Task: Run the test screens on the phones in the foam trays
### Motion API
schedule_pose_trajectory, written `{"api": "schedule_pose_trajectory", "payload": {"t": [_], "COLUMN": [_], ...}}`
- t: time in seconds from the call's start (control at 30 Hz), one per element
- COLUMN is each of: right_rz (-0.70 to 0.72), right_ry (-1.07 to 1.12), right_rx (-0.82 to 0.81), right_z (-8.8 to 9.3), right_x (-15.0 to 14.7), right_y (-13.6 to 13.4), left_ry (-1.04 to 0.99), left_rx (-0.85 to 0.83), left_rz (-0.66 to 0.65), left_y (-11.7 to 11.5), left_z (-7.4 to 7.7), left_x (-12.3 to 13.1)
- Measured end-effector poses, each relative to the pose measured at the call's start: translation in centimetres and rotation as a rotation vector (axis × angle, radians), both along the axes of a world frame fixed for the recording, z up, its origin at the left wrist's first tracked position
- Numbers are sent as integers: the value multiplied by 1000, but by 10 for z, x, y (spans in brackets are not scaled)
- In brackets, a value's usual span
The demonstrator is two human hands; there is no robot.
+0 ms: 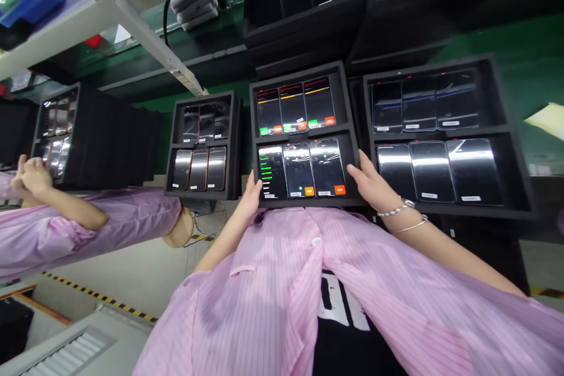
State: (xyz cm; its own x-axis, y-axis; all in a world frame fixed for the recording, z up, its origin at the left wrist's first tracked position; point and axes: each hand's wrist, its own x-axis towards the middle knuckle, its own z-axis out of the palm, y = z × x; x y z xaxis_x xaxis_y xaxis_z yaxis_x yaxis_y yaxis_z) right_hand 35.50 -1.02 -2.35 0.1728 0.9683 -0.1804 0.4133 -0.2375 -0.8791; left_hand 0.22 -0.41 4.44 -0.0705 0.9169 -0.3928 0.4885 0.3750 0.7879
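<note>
1. At the centre of the head view, a black foam tray (304,202) holds six smartphones (298,169) in two rows of three, screens lit with test displays.
2. Left hand (252,192): open, fingers resting at the tray's lower left corner.
3. Right hand (372,181): open, fingers spread on the tray's right edge; two silver bracelets (400,209) at the wrist.
4. Adjacent trays of phones: right (434,136), dark screens; left (202,147), dark screens.
5. Far left: a co-worker's hand (33,179), pink striped sleeve (88,220), beside a further tray (57,135).
</note>
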Motion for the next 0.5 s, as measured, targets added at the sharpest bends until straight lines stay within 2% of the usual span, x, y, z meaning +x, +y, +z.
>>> {"api": "schedule_pose_trajectory", "payload": {"t": [0.07, 0.17, 0.27, 0.37, 0.5], "right_rz": [54, 195, 353, 435, 446], "right_ry": [-129, -299, -410, -489, -475], "right_rx": [125, 352, 411, 383, 334], "right_z": [8, 39, 57, 49, 31], "right_x": [-4, -15, -31, -43, -51], "right_y": [8, 43, 86, 115, 126], "left_ry": [131, 364, 523, 583, 581], "left_rx": [108, 406, 457, 417, 471], "left_rz": [-100, -257, -295, -324, -328], "left_y": [15, 63, 111, 134, 133], "left_z": [-1, 4, 1, -10, -16], "left_x": [1, 8, 17, 22, 27]}}
